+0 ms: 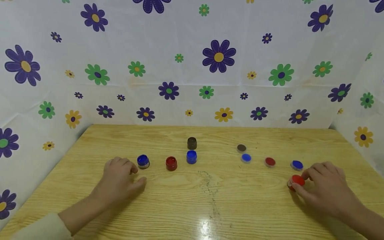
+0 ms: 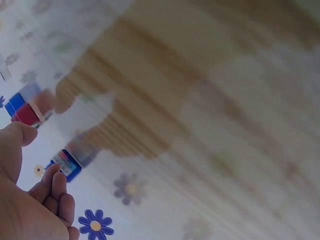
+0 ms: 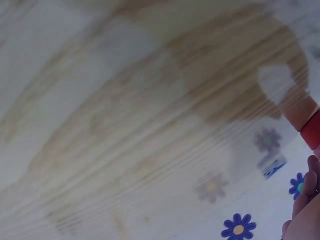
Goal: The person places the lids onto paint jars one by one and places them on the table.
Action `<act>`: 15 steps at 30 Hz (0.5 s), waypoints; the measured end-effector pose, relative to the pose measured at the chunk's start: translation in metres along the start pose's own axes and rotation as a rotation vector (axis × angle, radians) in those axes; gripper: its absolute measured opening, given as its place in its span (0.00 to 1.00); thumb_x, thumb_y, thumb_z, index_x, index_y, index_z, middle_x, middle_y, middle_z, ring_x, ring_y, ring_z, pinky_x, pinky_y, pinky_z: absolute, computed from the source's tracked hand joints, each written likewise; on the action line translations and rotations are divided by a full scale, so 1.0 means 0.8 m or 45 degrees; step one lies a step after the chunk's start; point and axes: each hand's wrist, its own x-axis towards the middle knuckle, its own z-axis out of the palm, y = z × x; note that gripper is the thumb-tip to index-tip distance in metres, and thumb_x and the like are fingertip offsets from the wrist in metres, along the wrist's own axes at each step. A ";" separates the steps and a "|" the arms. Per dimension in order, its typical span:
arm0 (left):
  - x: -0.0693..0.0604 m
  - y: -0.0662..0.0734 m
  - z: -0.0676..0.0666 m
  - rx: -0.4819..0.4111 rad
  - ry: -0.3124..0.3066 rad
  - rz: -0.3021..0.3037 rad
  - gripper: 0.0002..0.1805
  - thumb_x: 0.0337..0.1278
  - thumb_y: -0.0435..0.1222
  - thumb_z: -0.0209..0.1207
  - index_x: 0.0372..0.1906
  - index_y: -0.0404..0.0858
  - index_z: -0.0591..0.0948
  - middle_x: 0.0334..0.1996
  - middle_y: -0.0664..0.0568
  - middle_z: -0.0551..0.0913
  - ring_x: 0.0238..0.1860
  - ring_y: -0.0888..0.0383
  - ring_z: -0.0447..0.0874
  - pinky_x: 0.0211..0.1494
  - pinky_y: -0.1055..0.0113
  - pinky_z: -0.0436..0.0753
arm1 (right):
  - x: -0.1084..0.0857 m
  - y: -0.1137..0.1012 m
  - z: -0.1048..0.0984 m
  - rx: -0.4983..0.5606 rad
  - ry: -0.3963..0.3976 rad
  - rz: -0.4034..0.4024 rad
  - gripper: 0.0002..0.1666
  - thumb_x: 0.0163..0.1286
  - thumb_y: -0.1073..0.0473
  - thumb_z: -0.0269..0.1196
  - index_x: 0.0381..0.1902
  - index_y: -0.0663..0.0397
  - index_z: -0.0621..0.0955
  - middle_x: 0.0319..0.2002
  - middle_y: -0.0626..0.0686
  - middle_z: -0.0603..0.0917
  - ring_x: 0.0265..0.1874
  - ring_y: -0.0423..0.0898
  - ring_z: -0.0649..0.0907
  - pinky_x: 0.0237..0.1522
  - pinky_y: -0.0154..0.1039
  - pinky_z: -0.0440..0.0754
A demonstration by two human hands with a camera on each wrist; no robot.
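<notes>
Here we see the right hand point(image 1: 328, 191) with fingers clamped on the bright red jar point(image 1: 297, 180), presumably for steadiness, right on the bench point(image 1: 333, 143), while the left hand point(image 1: 117, 181), fingers apart, nears nothing but the dark blue jar point(image 1: 143, 162).

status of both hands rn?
Left hand: open, holding nothing, beside the dark blue jar.
Right hand: closed, pinching the red-topped jar between thumb and fingers.
</notes>
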 end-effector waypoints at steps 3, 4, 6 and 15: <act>0.002 -0.008 0.000 -0.001 0.005 -0.020 0.18 0.48 0.47 0.70 0.33 0.34 0.84 0.32 0.49 0.83 0.43 0.46 0.76 0.62 0.40 0.65 | 0.001 0.012 -0.002 -0.013 -0.039 0.034 0.20 0.54 0.42 0.73 0.27 0.51 0.82 0.35 0.55 0.82 0.43 0.60 0.72 0.46 0.63 0.65; 0.002 -0.010 0.000 0.003 0.004 -0.024 0.19 0.48 0.47 0.69 0.33 0.34 0.84 0.32 0.49 0.82 0.43 0.45 0.76 0.62 0.39 0.65 | 0.001 0.016 -0.003 -0.019 -0.042 0.041 0.20 0.54 0.42 0.73 0.27 0.52 0.82 0.36 0.56 0.82 0.44 0.60 0.72 0.46 0.63 0.65; 0.004 -0.015 0.000 0.004 0.002 -0.035 0.19 0.48 0.47 0.69 0.33 0.34 0.84 0.32 0.49 0.82 0.43 0.45 0.76 0.61 0.40 0.65 | 0.002 0.024 -0.004 -0.033 -0.066 0.063 0.21 0.56 0.43 0.72 0.28 0.54 0.83 0.36 0.58 0.82 0.44 0.62 0.72 0.45 0.63 0.64; 0.020 -0.035 0.004 -0.019 -0.028 -0.066 0.24 0.48 0.50 0.69 0.35 0.32 0.82 0.32 0.47 0.80 0.41 0.46 0.74 0.54 0.41 0.65 | 0.006 0.054 -0.004 -0.106 -0.081 0.139 0.22 0.59 0.42 0.68 0.29 0.58 0.83 0.38 0.63 0.81 0.43 0.64 0.71 0.43 0.64 0.63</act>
